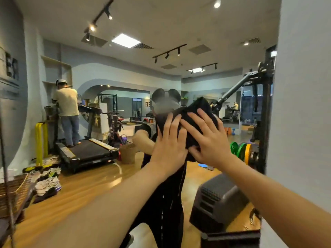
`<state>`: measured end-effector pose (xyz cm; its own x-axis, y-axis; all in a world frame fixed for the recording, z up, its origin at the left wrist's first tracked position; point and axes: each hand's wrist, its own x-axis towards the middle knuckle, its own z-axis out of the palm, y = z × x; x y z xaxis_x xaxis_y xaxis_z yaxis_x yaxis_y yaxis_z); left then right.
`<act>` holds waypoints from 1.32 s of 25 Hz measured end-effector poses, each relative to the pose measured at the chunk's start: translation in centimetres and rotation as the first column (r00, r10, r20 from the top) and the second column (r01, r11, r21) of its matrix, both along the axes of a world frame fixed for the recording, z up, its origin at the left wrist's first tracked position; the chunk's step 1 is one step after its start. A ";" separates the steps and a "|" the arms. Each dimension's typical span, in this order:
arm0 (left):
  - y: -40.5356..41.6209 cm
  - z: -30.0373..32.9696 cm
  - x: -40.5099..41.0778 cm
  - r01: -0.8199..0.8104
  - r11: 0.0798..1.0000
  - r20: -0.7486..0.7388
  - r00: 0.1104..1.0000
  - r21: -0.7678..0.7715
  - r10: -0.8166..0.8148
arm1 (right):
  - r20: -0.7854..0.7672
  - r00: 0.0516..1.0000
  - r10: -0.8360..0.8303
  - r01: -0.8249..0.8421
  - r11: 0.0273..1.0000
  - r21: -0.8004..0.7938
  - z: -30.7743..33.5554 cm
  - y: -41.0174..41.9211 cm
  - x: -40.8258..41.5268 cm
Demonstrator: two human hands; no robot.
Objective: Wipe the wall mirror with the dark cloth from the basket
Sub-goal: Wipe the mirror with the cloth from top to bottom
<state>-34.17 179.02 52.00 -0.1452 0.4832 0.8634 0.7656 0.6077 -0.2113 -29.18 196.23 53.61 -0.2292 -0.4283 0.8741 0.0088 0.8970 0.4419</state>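
Room: a gym seen almost wholly as a reflection; grey walls, wood floor, track lights and ceiling panels across the upper frame.
Surface: wall mirror (125,108) fills the frame from the left edge to a grey wall strip at the right edge; glass shows no plain streaks at this size.
Cloth: dark cloth (195,120), bunched, right of centre, pressed flat against the glass and covering part of the person's own reflection.
Left hand: left hand (169,145), centre frame, fingers straight and spread, palm pushing on the cloth's lower left part.
Right hand: right hand (208,138), just beside the left, fingers straight and fanned wide, palm on the cloth's right part; neither hand grips, both press.
Step in hand: judged to be the wiping itself, cloth already at the mirror, both palms driving it.
Next move: likely calls for even pressure while sliding the cloth to unwiped glass, left or down, without letting the bunch slip from under the open palms.
Basket: woven basket (127,153), reflected, lower centre-left on the floor.
Reflected items: treadmill (86,153) at left with a second person (67,111) standing on it; coloured weight plates (240,151) at right; dark step platform (217,201) at lower right.
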 end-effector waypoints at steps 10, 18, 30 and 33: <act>11.7 17.1 2.1 -0.053 0.996 -0.199 0.978 0.066 0.065 | -0.209 0.978 0.014 -0.062 0.972 -0.225 14.5 10.1 1.8; 14.5 5.5 2.2 0.115 0.990 -0.274 0.957 0.077 -0.090 | -0.216 0.976 0.007 -0.062 0.967 -0.246 2.6 12.9 3.6; 15.3 -7.0 3.3 0.069 0.990 -0.229 0.969 -0.121 -0.095 | 0.075 0.992 -0.097 0.113 0.960 -0.257 -10.9 14.8 7.2; 14.2 -6.6 3.5 0.092 0.978 -0.208 0.969 -0.187 -0.131 | 0.127 0.983 -0.132 0.163 0.946 -0.280 -11.0 13.7 7.7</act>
